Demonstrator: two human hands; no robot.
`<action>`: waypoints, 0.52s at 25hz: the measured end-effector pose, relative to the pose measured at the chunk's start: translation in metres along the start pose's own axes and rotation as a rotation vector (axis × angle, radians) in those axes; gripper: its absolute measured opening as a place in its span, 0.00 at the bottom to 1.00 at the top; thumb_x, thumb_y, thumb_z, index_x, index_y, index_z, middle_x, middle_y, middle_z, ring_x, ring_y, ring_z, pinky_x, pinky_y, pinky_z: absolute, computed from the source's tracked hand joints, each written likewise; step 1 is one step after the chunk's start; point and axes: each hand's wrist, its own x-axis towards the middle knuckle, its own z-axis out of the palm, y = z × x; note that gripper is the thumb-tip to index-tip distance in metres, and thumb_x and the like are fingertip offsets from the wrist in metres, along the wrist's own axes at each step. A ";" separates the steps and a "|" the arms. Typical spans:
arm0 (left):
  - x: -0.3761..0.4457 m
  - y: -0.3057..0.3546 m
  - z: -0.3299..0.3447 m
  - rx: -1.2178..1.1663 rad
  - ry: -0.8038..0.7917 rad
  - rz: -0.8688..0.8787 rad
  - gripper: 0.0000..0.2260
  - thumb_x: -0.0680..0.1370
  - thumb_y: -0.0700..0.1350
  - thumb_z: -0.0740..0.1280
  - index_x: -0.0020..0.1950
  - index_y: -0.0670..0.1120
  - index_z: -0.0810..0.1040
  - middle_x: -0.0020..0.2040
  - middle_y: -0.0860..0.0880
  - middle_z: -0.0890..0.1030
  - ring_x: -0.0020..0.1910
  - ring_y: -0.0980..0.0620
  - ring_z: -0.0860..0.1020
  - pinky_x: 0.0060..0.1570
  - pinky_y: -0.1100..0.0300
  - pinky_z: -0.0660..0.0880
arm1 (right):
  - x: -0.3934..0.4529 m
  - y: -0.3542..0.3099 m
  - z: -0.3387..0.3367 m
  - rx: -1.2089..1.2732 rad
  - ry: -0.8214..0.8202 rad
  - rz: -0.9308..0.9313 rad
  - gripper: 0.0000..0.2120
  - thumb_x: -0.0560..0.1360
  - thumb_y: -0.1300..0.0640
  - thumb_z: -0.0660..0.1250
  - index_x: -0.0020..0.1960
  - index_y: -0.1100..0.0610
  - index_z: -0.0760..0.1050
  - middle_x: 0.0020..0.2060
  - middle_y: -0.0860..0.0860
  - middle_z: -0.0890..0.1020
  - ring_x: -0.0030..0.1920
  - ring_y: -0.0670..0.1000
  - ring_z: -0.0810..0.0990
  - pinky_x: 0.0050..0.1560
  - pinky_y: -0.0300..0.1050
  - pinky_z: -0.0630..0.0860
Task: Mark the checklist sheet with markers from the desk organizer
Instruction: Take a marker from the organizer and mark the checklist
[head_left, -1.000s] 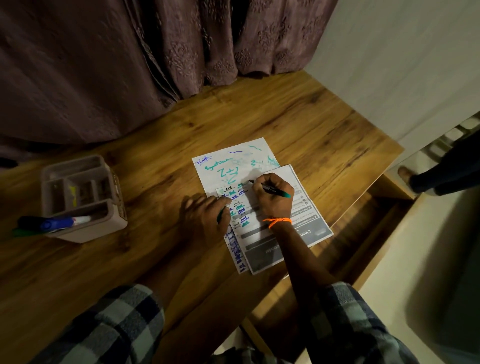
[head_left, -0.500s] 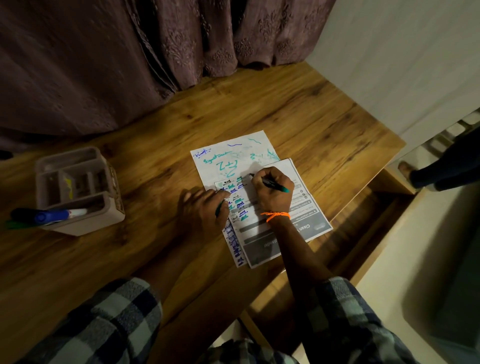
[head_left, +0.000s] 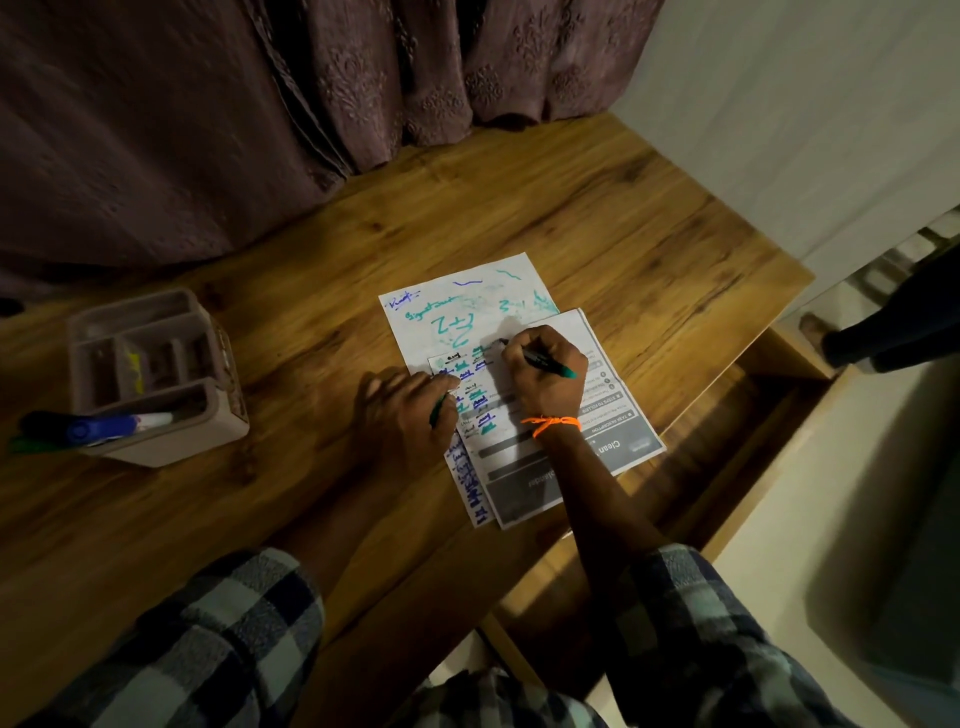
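Note:
The printed checklist sheet (head_left: 618, 415) lies on the wooden desk (head_left: 571, 208), on top of a white scrap sheet (head_left: 467, 291) covered in blue and green scribbles. My right hand (head_left: 545, 374) grips a green marker (head_left: 550, 364) with its tip on the checklist's upper left part. My left hand (head_left: 410, 410) rests on the sheet's left edge and holds a small green cap (head_left: 436, 410) between its fingers. The beige desk organizer (head_left: 150, 374) stands at the left, with a blue marker (head_left: 104, 426) lying across its front slot.
A dark curtain (head_left: 260, 104) hangs behind the desk and a pale wall (head_left: 805, 104) is on the right. Past the desk's right edge an open wooden drawer or shelf (head_left: 701, 467) shows, and a person's leg and foot (head_left: 857, 338) stand on the floor.
The view has shifted slightly. My right hand has nudged the marker tip along the checklist rows. My left hand stays pressed on the sheet.

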 end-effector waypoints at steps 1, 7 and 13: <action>0.000 0.001 0.000 -0.004 0.015 0.004 0.15 0.78 0.54 0.57 0.56 0.52 0.80 0.51 0.52 0.84 0.50 0.50 0.80 0.55 0.52 0.69 | -0.002 -0.002 -0.002 -0.004 0.002 -0.015 0.08 0.73 0.60 0.69 0.36 0.51 0.76 0.32 0.45 0.80 0.34 0.41 0.77 0.40 0.38 0.74; 0.000 0.000 0.000 -0.014 0.021 0.014 0.15 0.78 0.54 0.57 0.56 0.51 0.80 0.51 0.51 0.84 0.49 0.50 0.80 0.54 0.52 0.70 | 0.000 -0.002 -0.002 -0.017 -0.011 -0.026 0.02 0.71 0.59 0.70 0.40 0.55 0.80 0.35 0.46 0.82 0.35 0.39 0.78 0.37 0.27 0.72; 0.001 -0.003 0.003 -0.001 -0.010 0.015 0.15 0.79 0.55 0.58 0.57 0.52 0.79 0.51 0.52 0.84 0.50 0.50 0.80 0.55 0.52 0.69 | 0.000 0.000 -0.003 -0.029 -0.010 -0.038 0.02 0.70 0.59 0.71 0.39 0.55 0.80 0.33 0.45 0.82 0.34 0.39 0.78 0.37 0.27 0.71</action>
